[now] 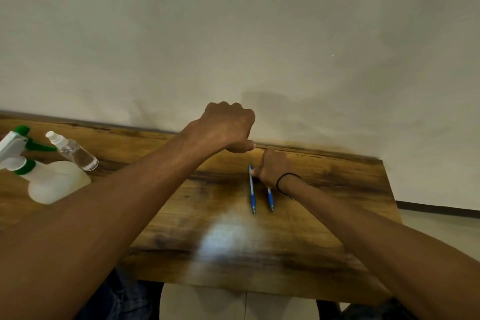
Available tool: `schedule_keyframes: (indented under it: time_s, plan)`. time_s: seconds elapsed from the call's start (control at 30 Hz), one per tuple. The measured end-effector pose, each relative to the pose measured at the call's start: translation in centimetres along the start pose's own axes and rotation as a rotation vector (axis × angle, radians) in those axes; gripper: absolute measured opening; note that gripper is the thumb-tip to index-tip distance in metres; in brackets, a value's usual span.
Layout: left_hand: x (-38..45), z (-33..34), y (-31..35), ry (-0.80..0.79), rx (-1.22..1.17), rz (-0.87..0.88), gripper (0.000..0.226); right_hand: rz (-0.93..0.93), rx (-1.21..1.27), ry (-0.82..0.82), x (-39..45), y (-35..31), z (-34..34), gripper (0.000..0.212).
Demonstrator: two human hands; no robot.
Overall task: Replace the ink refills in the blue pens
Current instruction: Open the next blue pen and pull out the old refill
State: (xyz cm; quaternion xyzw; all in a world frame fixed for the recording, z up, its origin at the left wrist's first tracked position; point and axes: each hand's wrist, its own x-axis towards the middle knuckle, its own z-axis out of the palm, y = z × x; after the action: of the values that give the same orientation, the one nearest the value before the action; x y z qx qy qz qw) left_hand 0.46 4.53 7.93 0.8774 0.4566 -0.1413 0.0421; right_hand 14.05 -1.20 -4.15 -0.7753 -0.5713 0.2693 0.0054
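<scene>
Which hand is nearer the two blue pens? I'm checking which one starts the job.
Right. The right hand rests on the upper ends of the blue pens, fingers touching them. The left hand is a raised fist behind them.

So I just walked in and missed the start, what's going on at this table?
A person sits at a wooden table with two blue pens lying side by side. The right hand rests on the pens' far ends; the left hand hovers above as a fist. Both pens look assembled. Two spray bottles stand at left.
</scene>
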Motion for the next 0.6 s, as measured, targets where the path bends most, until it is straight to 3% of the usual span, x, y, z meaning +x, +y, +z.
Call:
schedule_keyframes:
  time_s: [0.1, 0.3, 0.6]
  plan:
    - [0.0, 0.0, 0.0, -0.007, 0.006, 0.007, 0.044, 0.022, -0.15, 0.017, 0.4, 0.7, -0.7, 0.039]
    - [-0.2, -0.4, 0.1, -0.005, 0.004, 0.014, 0.046, 0.052, -0.185, -0.159, 0.2, 1.3, -0.4, 0.028]
    - [-0.4, -0.6, 0.2, -0.005, 0.007, 0.015, 0.042, 0.154, 0.253, -0.162, 0.0, 0.2, -3.7, 0.016]
